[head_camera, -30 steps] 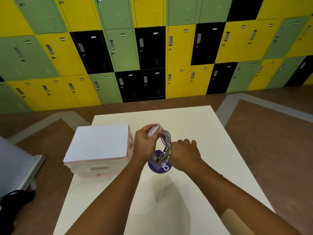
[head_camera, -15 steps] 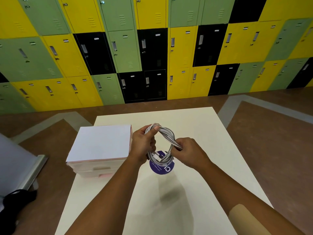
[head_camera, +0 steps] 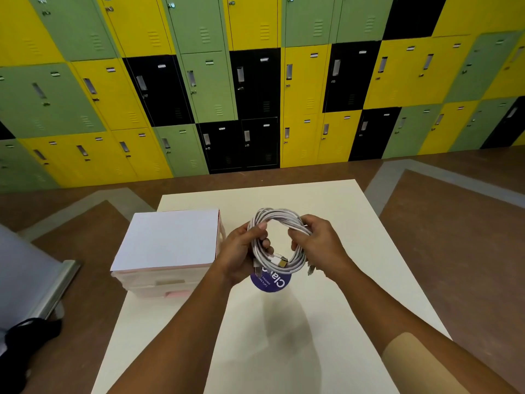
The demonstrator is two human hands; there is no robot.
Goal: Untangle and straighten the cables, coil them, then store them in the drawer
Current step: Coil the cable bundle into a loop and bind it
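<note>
White cable coil (head_camera: 281,216) wound, held above bench (head_camera: 355,294) centre. Left hand (head_camera: 240,253), right hand (head_camera: 319,245): each grip clamped on a coil side. Coiling looks done. Remaining: stow in drawer unit (head_camera: 167,243), left, drawers apparently closed.

The purple disc (head_camera: 274,282) under both hands shows only its near part; the cable coil (head_camera: 279,220) and the left hand (head_camera: 237,255) cover the rest, and its small print is too fine to read. That hand's fingers are mostly hidden behind the coil's strands. A plug (head_camera: 310,271) just below the right hand (head_camera: 319,245) is blurred. Left of the left hand, the drawer unit's (head_camera: 167,240) front is hazy. Farther left, the frame's edge cuts off a black object (head_camera: 25,345).
</note>
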